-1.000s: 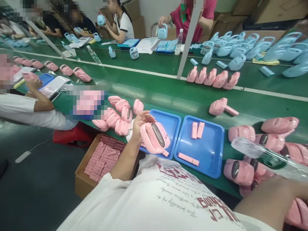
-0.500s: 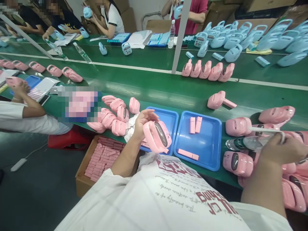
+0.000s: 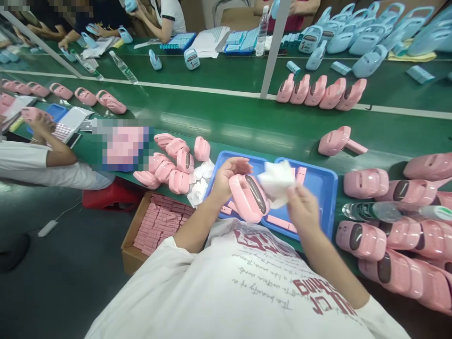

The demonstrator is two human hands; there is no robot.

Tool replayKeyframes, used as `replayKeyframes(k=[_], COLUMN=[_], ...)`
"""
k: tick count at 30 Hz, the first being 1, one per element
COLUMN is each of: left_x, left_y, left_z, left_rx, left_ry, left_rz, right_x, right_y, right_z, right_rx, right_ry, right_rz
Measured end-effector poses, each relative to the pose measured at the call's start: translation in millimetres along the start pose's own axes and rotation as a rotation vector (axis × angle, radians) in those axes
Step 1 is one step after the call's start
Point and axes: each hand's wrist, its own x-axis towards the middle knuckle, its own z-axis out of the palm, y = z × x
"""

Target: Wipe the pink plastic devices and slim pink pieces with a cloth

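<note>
My left hand (image 3: 229, 176) holds a pink plastic housing (image 3: 248, 197) with a dark oval window, just above the left blue tray (image 3: 226, 157). My right hand (image 3: 302, 202) grips a white cloth (image 3: 277, 181), which hangs beside the housing over the right blue tray (image 3: 328, 197). Small pink bars (image 3: 282, 222) lie in the trays. Left of the trays, crumpled white cloths (image 3: 199, 186) rest by a cluster of pink housings (image 3: 178, 181).
A cardboard box (image 3: 132, 252) of pink bars stands below at the left. More pink housings (image 3: 367, 240) and a plastic bottle (image 3: 374, 212) lie at the right. Co-workers sit at the left and across the green table (image 3: 212, 113), near blue housings (image 3: 367, 61).
My right hand has moved left from the housings at the right and now has the white cloth over the trays. The view has shifted slightly; my left hand keeps the pink housing.
</note>
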Motion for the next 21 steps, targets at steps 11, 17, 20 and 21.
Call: replayKeyframes(k=[11, 17, 20, 21], left_x=[4, 4, 4, 5], left_y=[-1, 1, -2, -2], left_z=[9.2, 13.8, 16.3, 17.2], left_rx=[-0.107, -0.097, -0.074, -0.066], left_ry=[-0.025, -0.023, -0.081, -0.089], left_rz=[-0.105, -0.135, -0.082, -0.042], right_x=[1, -10, -6, -4], right_y=[-27, -20, -15, -14], right_z=[33, 25, 25, 26], right_rx=[-0.225, -0.294, -0.185, -0.122], right_ry=[-0.460, -0.474, -0.403, -0.382], right_rz=[-0.615, -0.760, -0.526, -0.422])
